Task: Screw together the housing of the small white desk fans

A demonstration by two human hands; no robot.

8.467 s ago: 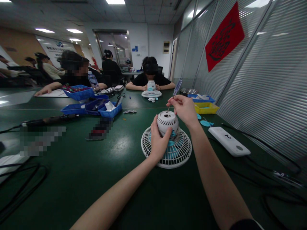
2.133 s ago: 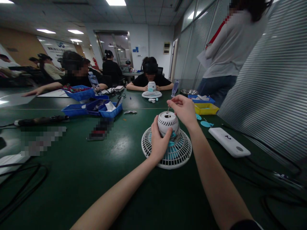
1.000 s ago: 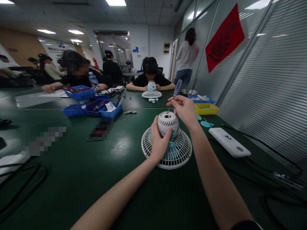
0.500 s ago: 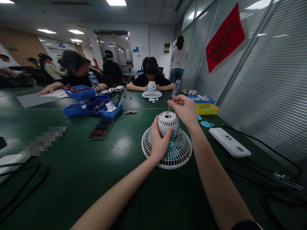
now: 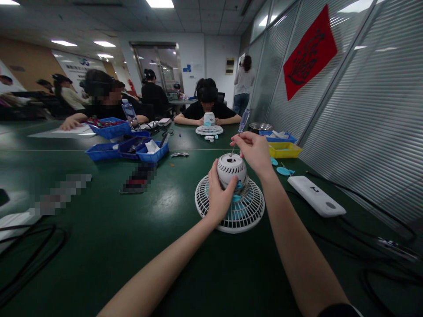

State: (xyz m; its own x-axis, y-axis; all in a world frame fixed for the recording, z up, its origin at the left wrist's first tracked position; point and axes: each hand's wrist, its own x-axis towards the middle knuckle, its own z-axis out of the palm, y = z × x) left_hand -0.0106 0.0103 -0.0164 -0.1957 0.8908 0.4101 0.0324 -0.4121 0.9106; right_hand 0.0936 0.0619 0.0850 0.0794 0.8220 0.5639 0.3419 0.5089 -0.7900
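A white fan [image 5: 230,169] with a round slotted housing lies grille-down on the green table, its grille [image 5: 246,222] spread flat under it. Light blue parts show through the grille. My left hand [image 5: 220,196] is wrapped around the near left side of the housing. In my right hand [image 5: 254,149], fingers pinch the shaft of a screwdriver with a clear purple handle [image 5: 244,119]. The handle sticks up above the hand. The thin tip points down at the opening on top of the housing; whether it sits in a screw cannot be made out.
Light blue pieces [image 5: 284,171] and a white power bank-like box [image 5: 316,196] lie to the right, near black cables. A yellow tray [image 5: 284,150] and a metal bowl [image 5: 261,127] stand behind. Blue bins [image 5: 153,153] are at left. Across the table, another person handles a similar fan [image 5: 209,130].
The screwdriver handle has shifted slightly right and tilted more, with my right fingers moving a little. My left hand and the fan stay put. A person standing at the back has moved slightly left.
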